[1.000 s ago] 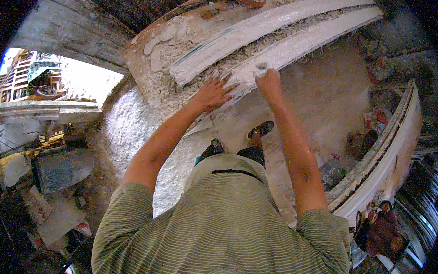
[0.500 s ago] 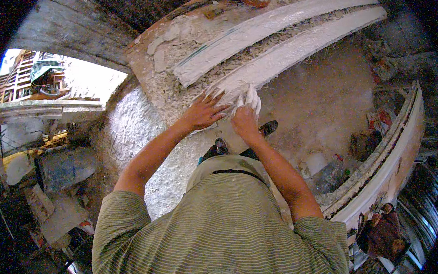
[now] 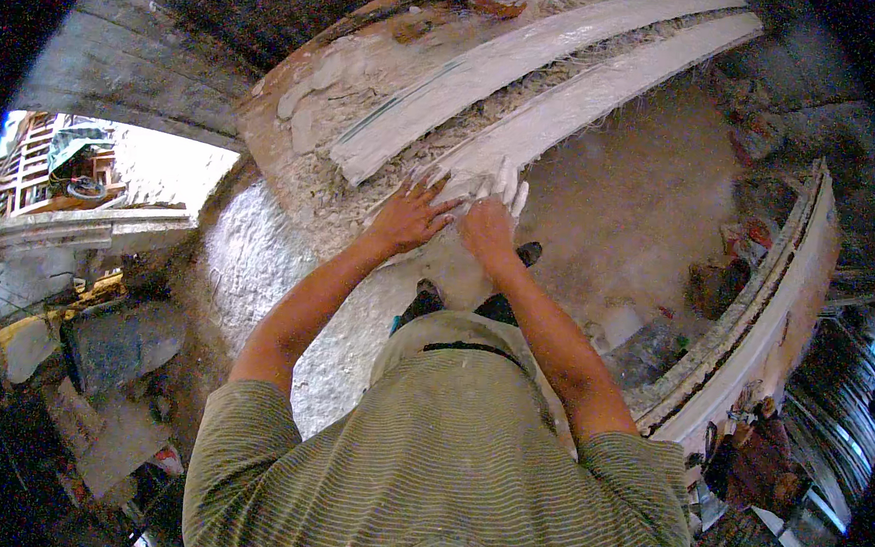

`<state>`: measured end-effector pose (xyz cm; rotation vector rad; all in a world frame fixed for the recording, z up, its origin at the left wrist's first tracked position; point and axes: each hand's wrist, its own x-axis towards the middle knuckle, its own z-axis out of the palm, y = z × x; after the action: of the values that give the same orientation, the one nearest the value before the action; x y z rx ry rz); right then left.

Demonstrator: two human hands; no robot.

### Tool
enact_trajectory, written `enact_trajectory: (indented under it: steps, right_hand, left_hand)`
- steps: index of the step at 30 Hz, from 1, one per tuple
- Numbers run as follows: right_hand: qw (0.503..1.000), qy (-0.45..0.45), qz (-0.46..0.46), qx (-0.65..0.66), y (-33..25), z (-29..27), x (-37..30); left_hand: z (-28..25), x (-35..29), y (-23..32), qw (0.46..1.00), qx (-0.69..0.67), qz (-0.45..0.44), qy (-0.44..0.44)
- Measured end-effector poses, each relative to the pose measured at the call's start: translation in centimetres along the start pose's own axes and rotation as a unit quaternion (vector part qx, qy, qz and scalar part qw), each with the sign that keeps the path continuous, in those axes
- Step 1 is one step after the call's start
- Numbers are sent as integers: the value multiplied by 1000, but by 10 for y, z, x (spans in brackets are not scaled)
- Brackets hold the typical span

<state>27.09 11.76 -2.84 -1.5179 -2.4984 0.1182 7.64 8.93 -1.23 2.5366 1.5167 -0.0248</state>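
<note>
A long, curved white plaster strip point(image 3: 588, 102) lies on the bench, its near end under my hands. My left hand point(image 3: 411, 217) rests on that end with its fingers spread, their tips whitened. Close beside it on the right is my right hand point(image 3: 488, 219), its fingers coated in wet white plaster and stretched out over the strip's edge. Loose fibres stick out along the strip's right side. Behind it runs a second, parallel plaster strip point(image 3: 438, 93), with a rough crumbly groove between the two.
The plaster-crusted bench point(image 3: 298, 105) extends to the far left. A lumpy white surface point(image 3: 248, 252) lies left of my legs. At right stands another curved moulding point(image 3: 764, 344), with a dark brown bag point(image 3: 762, 459) near it. Plastic litter point(image 3: 653, 352) is on the floor.
My right hand's fingers have straightened out against the strip, where they were more bunched. The left hand stays on the strip's end. The whole view has shifted slightly.
</note>
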Motion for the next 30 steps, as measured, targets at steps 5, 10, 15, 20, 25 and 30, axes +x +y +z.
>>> enact_trajectory:
  steps: [5,10,15,20,25,30]
  right_hand:
    - [985,-170,-4,-32,97,27,64]
    - [985,-112,-123,-56,246,49,161]
    - [991,-81,-104,-28,235,10,122]
    - [988,-113,79,67,93,-6,45]
    - [986,-97,132,38,131,-44,89]
    - [946,-278,159,56,272,-66,178]
  left_hand:
    - [6,46,0,998,27,25,60]
    - [4,108,10,996,33,27,77]
    - [0,122,13,998,6,-39,42]
    - [-5,83,23,997,15,-36,-66]
    - [-13,136,27,1000,6,-16,-23]
    - [-17,261,42,995,54,33,78]
